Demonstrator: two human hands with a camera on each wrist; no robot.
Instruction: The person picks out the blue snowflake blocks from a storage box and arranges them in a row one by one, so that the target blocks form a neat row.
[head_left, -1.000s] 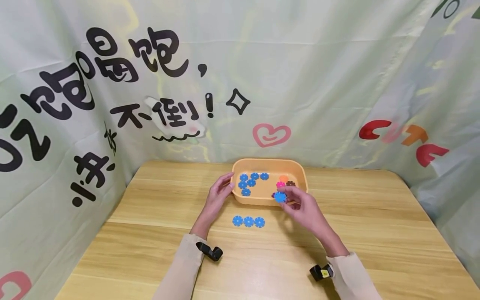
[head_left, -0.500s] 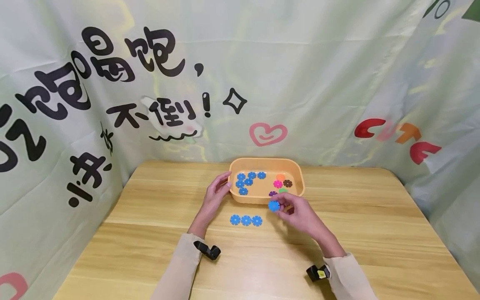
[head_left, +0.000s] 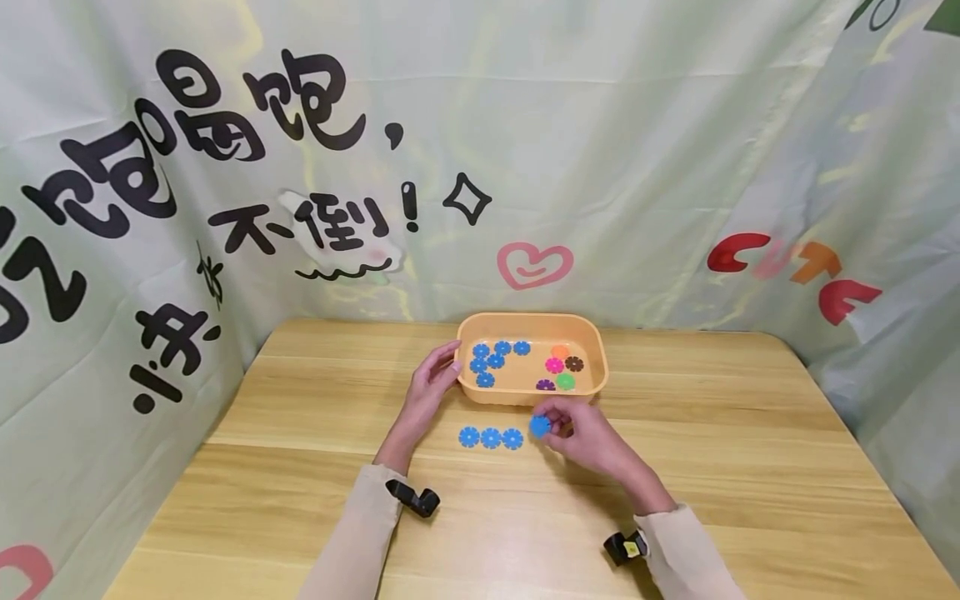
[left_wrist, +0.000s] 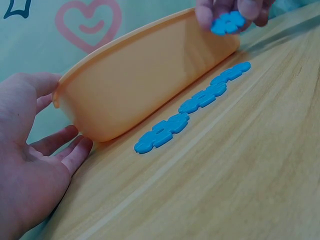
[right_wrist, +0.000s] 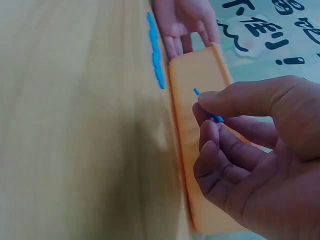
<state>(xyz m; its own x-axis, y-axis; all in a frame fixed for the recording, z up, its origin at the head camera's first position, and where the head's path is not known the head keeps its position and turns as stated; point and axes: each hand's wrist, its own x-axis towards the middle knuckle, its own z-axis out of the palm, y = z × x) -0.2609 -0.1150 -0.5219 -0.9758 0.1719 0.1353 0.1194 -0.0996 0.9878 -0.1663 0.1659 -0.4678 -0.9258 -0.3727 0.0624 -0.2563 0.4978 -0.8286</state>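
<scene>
Before you is a wood-grain tabletop (head_left: 750,433) with rounded far corners. Near its far edge, a light-orange plastic basin (head_left: 495,397) stands upright. On your side of the basin, three blue notched snowflake discs (head_left: 491,437) lie flat in a row, edge to edge.

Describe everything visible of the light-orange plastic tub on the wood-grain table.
The light-orange plastic tub looks smooth-walled, with rounded corners and a rim. It stands upright, open-topped, near the far edge of the wood-grain table. The bare left hand touches its left end. Inside, six blue notched discs lie at the left, other-coloured discs at the right.
</scene>
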